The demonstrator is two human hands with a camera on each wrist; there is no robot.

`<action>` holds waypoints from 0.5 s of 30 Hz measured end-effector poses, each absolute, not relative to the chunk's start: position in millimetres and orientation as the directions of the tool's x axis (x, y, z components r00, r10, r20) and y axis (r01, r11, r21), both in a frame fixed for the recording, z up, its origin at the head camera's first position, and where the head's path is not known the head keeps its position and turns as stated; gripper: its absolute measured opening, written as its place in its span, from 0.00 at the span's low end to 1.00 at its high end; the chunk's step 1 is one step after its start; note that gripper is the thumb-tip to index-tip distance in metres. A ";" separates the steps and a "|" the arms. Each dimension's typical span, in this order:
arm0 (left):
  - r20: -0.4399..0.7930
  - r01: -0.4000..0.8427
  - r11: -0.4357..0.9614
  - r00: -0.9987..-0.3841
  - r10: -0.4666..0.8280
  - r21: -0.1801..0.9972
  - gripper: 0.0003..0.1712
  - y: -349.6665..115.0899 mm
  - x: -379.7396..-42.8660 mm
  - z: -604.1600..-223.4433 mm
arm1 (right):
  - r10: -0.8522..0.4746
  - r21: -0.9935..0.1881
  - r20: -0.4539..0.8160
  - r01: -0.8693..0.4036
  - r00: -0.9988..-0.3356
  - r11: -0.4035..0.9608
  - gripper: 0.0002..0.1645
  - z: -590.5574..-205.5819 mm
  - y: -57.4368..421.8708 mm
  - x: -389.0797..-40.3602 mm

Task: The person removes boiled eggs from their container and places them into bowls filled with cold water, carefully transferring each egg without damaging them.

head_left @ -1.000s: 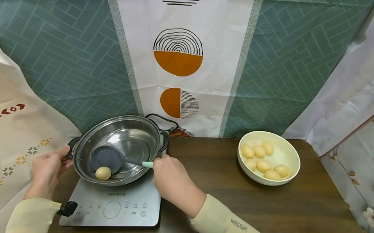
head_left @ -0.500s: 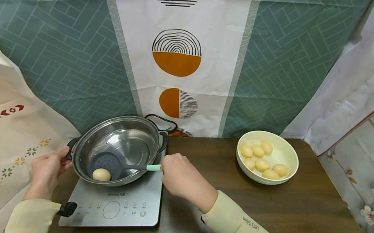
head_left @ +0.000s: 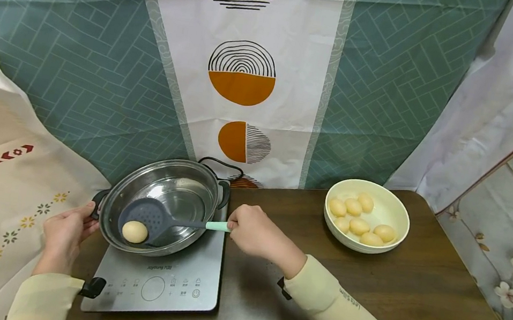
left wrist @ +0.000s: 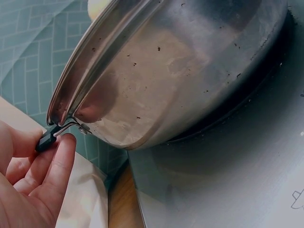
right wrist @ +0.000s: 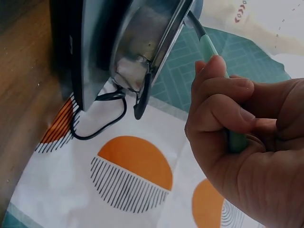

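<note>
A steel pot (head_left: 194, 192) sits on the induction cooker (head_left: 189, 302). My left hand (head_left: 64, 234) pinches the pot's black left handle (left wrist: 46, 141) between thumb and fingers. In my right hand (head_left: 258, 238) is a grey perforated skimmer (head_left: 152, 215), gripped by its mint-green handle (right wrist: 208, 47) with the fingers curled round it. The skimmer's head is over the left part of the pot. One yellowish egg (head_left: 134, 231) rests at the left edge of that head. In the left wrist view, the egg (left wrist: 97, 7) peeks above the pot's rim.
A cream bowl (head_left: 396, 208) with several yellowish eggs (head_left: 359, 226) stands at the right on the brown wooden table (head_left: 280, 201). A black cord (head_left: 222, 162) runs behind the pot. Patterned cloth (head_left: 291, 78) hangs close behind, with more at both sides.
The skimmer has shifted a little left and up, and the egg now sits farther onto its head. My right hand has moved rightward along the handle. The left hand stays on the pot handle.
</note>
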State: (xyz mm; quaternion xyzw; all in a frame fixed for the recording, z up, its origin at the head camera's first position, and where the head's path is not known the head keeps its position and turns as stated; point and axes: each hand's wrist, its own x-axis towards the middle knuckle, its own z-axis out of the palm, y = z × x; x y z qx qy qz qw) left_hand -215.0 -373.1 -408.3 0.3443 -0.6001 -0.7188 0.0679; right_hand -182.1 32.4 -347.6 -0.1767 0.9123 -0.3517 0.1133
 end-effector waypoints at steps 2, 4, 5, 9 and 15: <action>-0.417 -0.321 -0.268 -0.753 -0.509 0.908 0.06 -373.2 -215.3 -408.0 | -0.394 -0.691 -0.087 -0.229 -0.915 0.686 0.13 -347.9 33.8 -183.5; -0.417 -0.325 -0.263 -0.754 -0.508 0.908 0.06 -373.5 -215.4 -407.7 | -0.384 -0.700 -0.088 -0.217 -0.919 0.681 0.12 -347.8 35.5 -184.7; -0.416 -0.325 -0.262 -0.755 -0.507 0.909 0.06 -373.5 -215.3 -407.6 | -0.380 -0.703 -0.086 -0.214 -0.921 0.678 0.12 -347.3 36.4 -185.2; -0.416 -0.324 -0.264 -0.756 -0.505 0.909 0.06 -374.1 -215.0 -407.0 | -0.362 -0.716 -0.082 -0.198 -0.929 0.669 0.12 -345.6 40.6 -187.7; -0.430 -0.339 -0.267 -0.752 -0.499 0.902 0.06 -374.3 -213.8 -405.6 | -0.334 -0.723 -0.081 -0.175 -0.939 0.668 0.15 -345.7 45.4 -191.2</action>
